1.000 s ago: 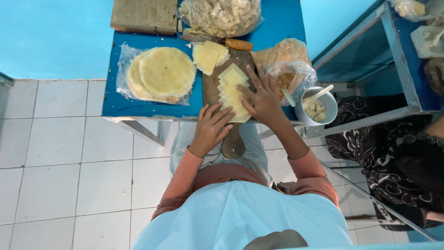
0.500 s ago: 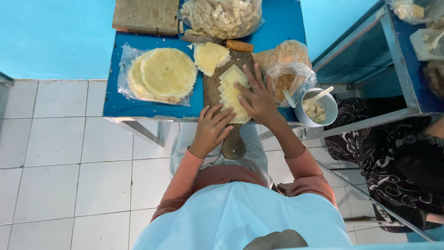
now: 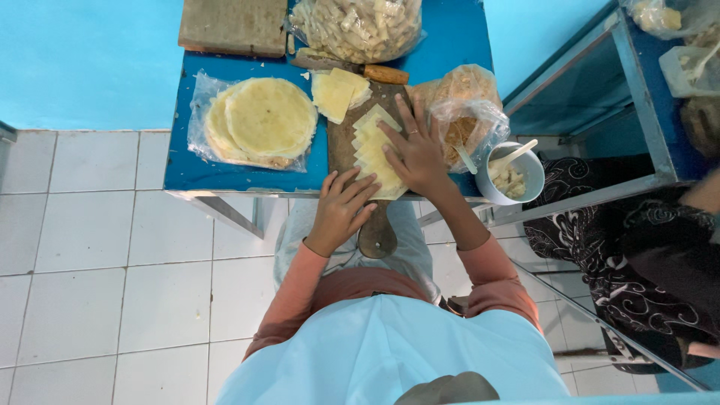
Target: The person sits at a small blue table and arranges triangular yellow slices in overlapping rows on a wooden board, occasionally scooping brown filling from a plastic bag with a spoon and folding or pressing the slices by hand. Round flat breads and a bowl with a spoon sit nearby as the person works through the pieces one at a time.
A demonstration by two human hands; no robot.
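- My right hand (image 3: 416,154) lies flat, fingers spread and open, pressing down on the row of pale yellow wrapper squares (image 3: 377,150) fanned along the wooden cutting board (image 3: 352,161); nothing is pinched or gripped.
- My left hand (image 3: 341,210) rests at the near end of the same row, fingers loosely curled and apart, fingertips touching the lowest square just above the board's handle; it holds nothing either.
- The squares sit directly under my right fingers and just beyond my left fingertips, overlapping one another like shingles.
- They look thin, limp and light, probably soft dough sheets; I judge they tear or crease easily and may cling to each other.
- The safest hold, I think, is a free corner or edge, lifted between thumb and forefinger while the other palm steadies the stack.
- Past my right fingertips lies a second small stack of squares (image 3: 337,91), and beyond it a knife with a wooden handle (image 3: 371,72).
- Off to the left of my left fingers, a plastic bag of round flat sheets (image 3: 259,121) rests on the blue table (image 3: 187,169).
- To the right of my right hand stand a clear bag of filling (image 3: 461,112) and a white bowl with a spoon (image 3: 517,176).
- Farther ahead is a bag of cut pale pieces (image 3: 360,26) beside a wooden block (image 3: 232,22).
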